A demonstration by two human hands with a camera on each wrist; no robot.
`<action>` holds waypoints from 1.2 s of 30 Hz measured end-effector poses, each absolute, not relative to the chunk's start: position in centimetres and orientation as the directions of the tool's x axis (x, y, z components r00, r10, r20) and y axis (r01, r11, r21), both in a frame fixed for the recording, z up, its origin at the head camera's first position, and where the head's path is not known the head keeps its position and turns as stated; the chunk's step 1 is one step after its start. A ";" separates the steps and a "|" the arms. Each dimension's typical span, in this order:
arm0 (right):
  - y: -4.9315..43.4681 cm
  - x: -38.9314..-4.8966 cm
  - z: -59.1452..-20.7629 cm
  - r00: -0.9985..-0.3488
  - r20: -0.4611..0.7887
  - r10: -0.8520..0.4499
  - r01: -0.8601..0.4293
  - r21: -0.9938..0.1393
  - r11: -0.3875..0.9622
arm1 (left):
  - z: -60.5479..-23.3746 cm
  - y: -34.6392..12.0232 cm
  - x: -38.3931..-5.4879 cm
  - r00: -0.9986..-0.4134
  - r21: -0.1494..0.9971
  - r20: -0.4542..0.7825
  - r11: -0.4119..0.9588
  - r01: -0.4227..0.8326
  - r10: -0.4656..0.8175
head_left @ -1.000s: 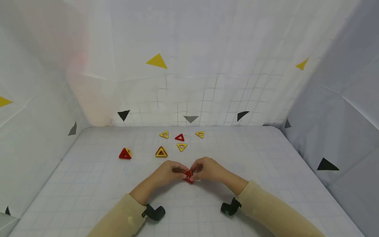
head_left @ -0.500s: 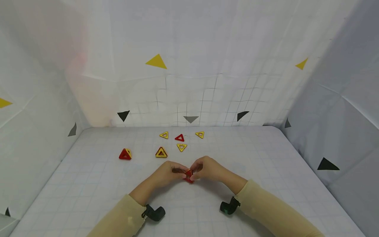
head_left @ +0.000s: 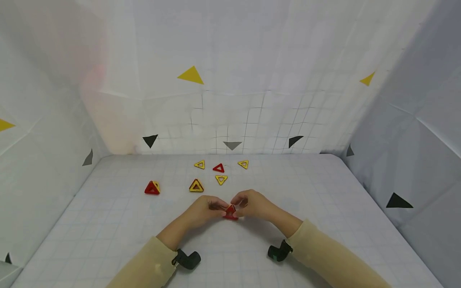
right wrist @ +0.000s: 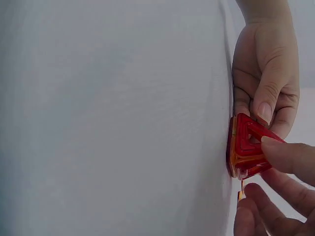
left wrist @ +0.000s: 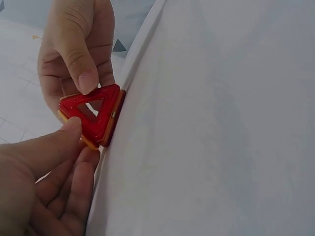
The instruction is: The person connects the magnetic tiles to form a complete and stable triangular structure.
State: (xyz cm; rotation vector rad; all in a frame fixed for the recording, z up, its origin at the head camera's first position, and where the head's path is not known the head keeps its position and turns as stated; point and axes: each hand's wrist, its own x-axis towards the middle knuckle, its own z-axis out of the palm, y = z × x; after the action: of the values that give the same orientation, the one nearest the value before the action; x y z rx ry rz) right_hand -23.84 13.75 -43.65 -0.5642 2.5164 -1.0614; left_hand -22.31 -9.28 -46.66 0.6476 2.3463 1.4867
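Both hands are at a small cluster of triangular magnetic tiles [head_left: 230,213], low over the near middle of the table. A red tile [left wrist: 106,125] faces the person, with orange-yellow tile edges beside and below it. My left hand [head_left: 202,211] pinches the cluster's left side, its thumb on the red face. From the other side my right hand [head_left: 255,205] grips it between thumb and fingers, as the right wrist view shows beside red and orange edges [right wrist: 241,147]. The back of the cluster is hidden by fingers.
Farther back lie yellow triangle tiles [head_left: 221,179] and a red triangle tile [head_left: 218,168]. A red-and-yellow pyramid [head_left: 152,188] stands at the left, and another red-and-yellow triangular piece [head_left: 196,185] lies nearer the hands. White cloth walls [head_left: 230,80] bound the table.
The held cluster has turned slightly, so its red face now points more toward the person. My right thumb has shifted a little to the right. The tiles on the table stay put.
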 end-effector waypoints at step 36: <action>16.8 -26.7 -43.3 -0.946 -0.063 -0.317 -0.194 -0.675 0.712 | -45.3 -11.0 -22.5 -0.963 0.878 -0.062 0.473 0.072 0.262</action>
State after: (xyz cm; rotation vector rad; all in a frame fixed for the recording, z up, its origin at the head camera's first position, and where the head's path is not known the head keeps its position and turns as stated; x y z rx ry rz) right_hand -26.67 16.84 -43.27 -0.4129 2.7432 -1.0522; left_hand -22.45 -10.95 -45.26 0.2907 2.5297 1.4947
